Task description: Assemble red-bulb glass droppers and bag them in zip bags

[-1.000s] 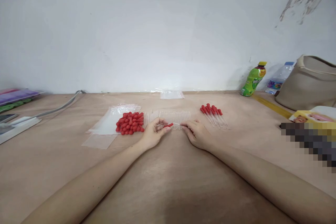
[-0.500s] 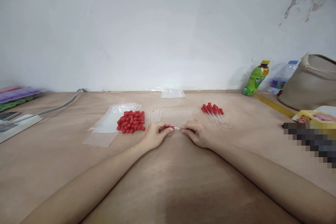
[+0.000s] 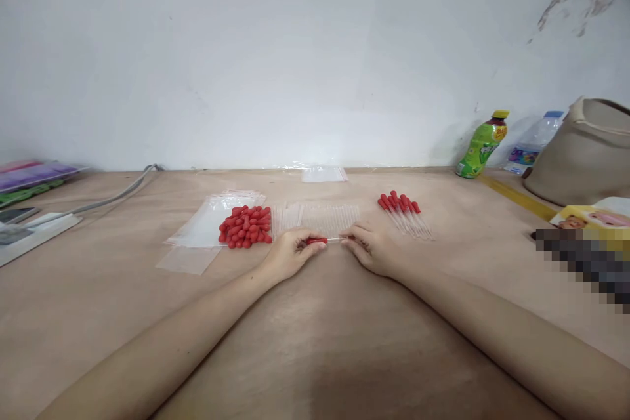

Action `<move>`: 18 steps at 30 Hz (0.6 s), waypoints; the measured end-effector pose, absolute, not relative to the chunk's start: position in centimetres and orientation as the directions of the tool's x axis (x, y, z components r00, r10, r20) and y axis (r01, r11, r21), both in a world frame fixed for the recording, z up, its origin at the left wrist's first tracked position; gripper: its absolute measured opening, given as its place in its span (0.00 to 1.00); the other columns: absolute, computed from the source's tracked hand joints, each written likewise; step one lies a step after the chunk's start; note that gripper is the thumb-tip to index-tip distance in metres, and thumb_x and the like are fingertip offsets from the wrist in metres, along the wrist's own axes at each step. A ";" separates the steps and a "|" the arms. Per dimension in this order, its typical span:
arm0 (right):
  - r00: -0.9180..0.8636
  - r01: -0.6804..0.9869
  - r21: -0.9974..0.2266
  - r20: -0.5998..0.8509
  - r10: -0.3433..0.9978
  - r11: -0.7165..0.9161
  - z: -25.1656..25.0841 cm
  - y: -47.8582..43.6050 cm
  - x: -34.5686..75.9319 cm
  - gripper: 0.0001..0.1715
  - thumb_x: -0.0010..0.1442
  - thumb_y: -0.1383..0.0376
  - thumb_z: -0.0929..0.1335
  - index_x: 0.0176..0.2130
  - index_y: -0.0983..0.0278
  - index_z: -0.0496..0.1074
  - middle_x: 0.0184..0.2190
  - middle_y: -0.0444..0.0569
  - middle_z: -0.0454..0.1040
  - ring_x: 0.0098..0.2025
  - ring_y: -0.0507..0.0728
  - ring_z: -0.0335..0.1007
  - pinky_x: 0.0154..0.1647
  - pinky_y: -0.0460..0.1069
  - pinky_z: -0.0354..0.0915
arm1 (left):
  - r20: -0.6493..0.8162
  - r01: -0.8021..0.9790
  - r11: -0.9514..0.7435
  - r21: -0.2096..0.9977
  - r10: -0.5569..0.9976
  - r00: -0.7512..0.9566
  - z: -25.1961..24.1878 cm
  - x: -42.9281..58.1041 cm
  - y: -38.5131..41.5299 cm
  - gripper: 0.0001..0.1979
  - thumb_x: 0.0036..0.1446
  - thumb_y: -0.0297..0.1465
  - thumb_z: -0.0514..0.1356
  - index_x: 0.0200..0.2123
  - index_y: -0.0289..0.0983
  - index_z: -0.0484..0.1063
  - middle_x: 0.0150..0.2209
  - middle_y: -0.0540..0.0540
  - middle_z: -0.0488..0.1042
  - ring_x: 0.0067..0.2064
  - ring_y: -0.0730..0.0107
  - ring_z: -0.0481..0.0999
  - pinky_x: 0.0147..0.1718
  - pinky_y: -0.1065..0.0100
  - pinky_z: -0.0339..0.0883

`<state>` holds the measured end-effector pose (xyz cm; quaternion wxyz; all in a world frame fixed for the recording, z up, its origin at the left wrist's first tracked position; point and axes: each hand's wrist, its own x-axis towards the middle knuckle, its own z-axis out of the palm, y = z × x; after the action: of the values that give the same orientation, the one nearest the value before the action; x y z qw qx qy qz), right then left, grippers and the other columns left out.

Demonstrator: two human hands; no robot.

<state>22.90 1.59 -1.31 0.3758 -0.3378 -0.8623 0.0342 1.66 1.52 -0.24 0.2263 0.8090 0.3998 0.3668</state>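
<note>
Between thumb and fingers, my left hand (image 3: 294, 251) pinches a red rubber dropper bulb (image 3: 317, 241). My right hand (image 3: 368, 247) is closed on a thin clear glass dropper tube (image 3: 335, 239), which runs level from the bulb to my right fingertips. Just beyond both hands lies a row of loose clear tubes (image 3: 325, 215). A heap of red bulbs (image 3: 246, 228) sits to the left of my left hand. Right of the row, several droppers with red bulbs fitted (image 3: 403, 210) lie side by side, tips toward the lower right.
Clear plastic bags (image 3: 197, 226) lie under and left of the bulb heap; another bag (image 3: 323, 174) is by the wall. At right stand a green drink bottle (image 3: 482, 147), a water bottle (image 3: 529, 147) and a beige bin (image 3: 573, 157). A grey cable (image 3: 118, 195) crosses the left side.
More of the red bulb shows between my left fingers, and its inner end sits slightly further right. Both hands stay in nearly the same place.
</note>
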 end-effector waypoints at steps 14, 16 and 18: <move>-0.552 0.534 -0.225 0.637 0.537 0.815 -1.1 1.3 23.0 0.10 0.59 0.67 0.60 0.30 0.65 0.68 0.25 0.46 0.69 0.27 0.50 0.61 0.32 0.48 0.54 | 0.475 0.488 -0.665 0.566 0.747 0.465 -0.1 1.6 1.1 0.08 0.52 0.33 0.57 0.33 0.36 0.73 0.30 0.48 0.75 0.31 0.72 0.72 0.31 0.72 0.66; -0.558 0.528 -0.212 0.644 0.524 0.823 -1.1 1.2 22.9 0.10 0.59 0.67 0.59 0.30 0.65 0.68 0.24 0.46 0.68 0.26 0.50 0.61 0.31 0.48 0.53 | 0.480 0.479 -0.676 0.559 0.736 0.479 0.0 1.6 1.0 0.08 0.52 0.33 0.58 0.32 0.36 0.73 0.30 0.48 0.75 0.31 0.72 0.72 0.31 0.72 0.65; -0.555 0.526 -0.219 0.643 0.527 0.822 -1.1 1.1 22.7 0.11 0.59 0.67 0.59 0.30 0.65 0.68 0.24 0.46 0.68 0.26 0.50 0.60 0.31 0.47 0.53 | 0.482 0.475 -0.681 0.558 0.731 0.483 0.1 1.6 0.9 0.07 0.52 0.33 0.58 0.32 0.36 0.73 0.30 0.48 0.75 0.31 0.72 0.72 0.31 0.72 0.65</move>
<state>22.72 1.05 -1.08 0.3650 -0.2986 -0.8818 0.0004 1.60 0.94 0.06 0.1774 0.8425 0.3578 0.3615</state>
